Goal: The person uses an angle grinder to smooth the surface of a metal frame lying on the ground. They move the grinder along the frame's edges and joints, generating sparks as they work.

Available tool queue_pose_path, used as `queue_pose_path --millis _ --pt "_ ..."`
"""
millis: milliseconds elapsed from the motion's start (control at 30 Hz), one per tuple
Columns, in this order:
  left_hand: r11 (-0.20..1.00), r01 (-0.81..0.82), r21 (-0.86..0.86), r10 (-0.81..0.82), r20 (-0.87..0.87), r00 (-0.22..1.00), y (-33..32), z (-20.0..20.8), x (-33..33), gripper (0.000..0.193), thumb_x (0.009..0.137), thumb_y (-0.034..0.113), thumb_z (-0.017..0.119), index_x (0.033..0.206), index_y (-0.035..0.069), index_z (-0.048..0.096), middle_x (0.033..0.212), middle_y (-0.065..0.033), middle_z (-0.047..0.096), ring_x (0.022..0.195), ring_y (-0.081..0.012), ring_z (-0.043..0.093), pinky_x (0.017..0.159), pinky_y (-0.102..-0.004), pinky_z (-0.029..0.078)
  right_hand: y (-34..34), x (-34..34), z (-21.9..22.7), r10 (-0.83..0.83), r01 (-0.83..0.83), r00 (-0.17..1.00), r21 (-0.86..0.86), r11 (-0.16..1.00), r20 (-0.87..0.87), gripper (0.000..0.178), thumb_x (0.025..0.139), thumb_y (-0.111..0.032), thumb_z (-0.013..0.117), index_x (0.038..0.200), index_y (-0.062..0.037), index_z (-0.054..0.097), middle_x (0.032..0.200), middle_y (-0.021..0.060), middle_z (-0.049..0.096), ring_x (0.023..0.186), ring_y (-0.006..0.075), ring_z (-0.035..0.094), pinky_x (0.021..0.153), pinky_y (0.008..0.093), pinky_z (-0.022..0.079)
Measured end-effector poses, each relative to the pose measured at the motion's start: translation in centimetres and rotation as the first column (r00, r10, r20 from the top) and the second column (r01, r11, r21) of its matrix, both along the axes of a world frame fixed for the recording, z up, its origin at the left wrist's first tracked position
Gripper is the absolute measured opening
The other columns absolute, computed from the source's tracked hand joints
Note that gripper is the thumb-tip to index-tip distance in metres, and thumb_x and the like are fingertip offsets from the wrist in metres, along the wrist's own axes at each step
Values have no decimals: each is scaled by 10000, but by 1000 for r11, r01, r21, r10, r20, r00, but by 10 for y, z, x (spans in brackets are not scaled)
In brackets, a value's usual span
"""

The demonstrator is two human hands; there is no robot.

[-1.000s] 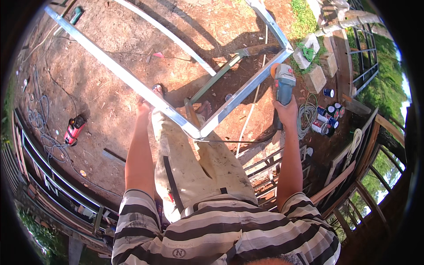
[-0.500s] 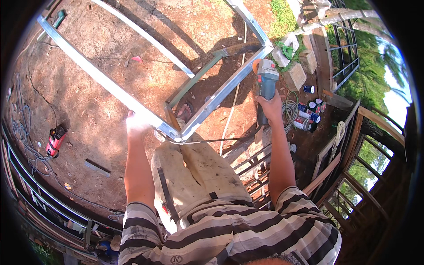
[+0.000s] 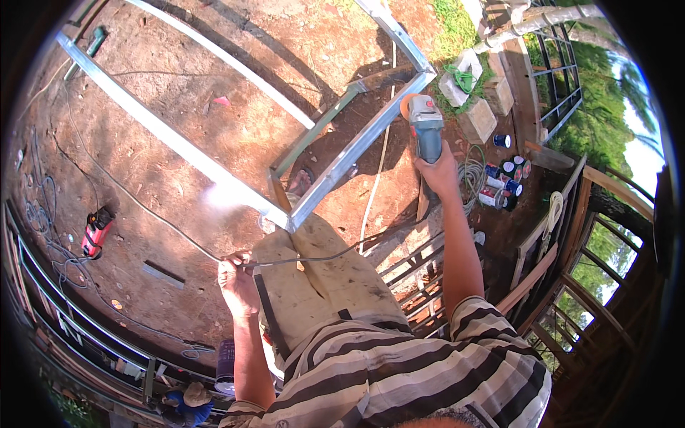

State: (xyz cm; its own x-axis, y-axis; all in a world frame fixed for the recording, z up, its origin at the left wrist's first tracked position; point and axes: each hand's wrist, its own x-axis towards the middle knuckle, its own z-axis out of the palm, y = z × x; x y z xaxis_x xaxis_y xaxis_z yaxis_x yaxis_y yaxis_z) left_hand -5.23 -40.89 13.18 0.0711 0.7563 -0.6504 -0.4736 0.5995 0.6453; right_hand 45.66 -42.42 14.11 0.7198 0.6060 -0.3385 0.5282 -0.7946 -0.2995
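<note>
My right hand (image 3: 438, 171) is wrapped round the body of an angle grinder (image 3: 428, 132) with an orange disc (image 3: 407, 107). The disc sits close beside the far right end of a metal frame (image 3: 357, 146); whether it touches I cannot tell. My left hand (image 3: 239, 285) grips the dark power cord (image 3: 314, 258), which crosses in front of my trousers toward the grinder. From that hand the cord runs away over the ground to the far left. The frame's near corner points at my legs, and its long left bar shines brightly in the sun.
A red machine (image 3: 96, 232) stands on the dirt at left, near tangled cables. A short metal piece (image 3: 163, 274) lies closer. At right are concrete blocks (image 3: 474, 121), several paint cans (image 3: 503, 178) and a coiled hose (image 3: 471, 178). Another person (image 3: 187, 406) is at lower left.
My left hand has left the frame's long bar, come back toward me and taken hold of the cord, lifting it. The grinder has shifted slightly left.
</note>
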Motion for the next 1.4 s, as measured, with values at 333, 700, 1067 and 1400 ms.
queue_pose_path --millis 333,700,1067,1400 --pt "996 -24 85 4 229 973 12 23 42 254 1099 346 601 1049 98 616 1224 -98 648 1133 -205 641 854 -357 585 -7 10 -2 12 -13 999 -33 999 -34 652 736 -335 833 1243 8 608 1095 294 735 1065 479 716 923 529 550" --pt "974 -168 151 91 418 904 -66 42 79 245 1085 246 616 1074 1 625 1207 -160 592 1118 -270 657 756 -403 681 -6 36 -15 126 -123 992 92 988 -24 712 710 -325 862 1282 30 630 1126 255 743 1071 401 729 949 467 550" --pt "948 -299 105 234 406 883 -144 43 80 275 1104 304 589 1102 33 632 1265 -152 624 1187 -280 640 787 -446 678 -12 65 -23 248 -249 968 62 966 23 835 679 -405 849 1336 41 589 1197 291 723 1141 443 707 993 490 543" --pt "918 -387 89 309 453 836 -121 61 132 269 1114 317 571 1085 55 624 1234 -134 623 1168 -262 632 751 -417 675 0 67 -5 273 -273 961 16 962 -42 766 726 -358 835 1362 -6 595 1207 283 725 1143 441 706 995 491 540"
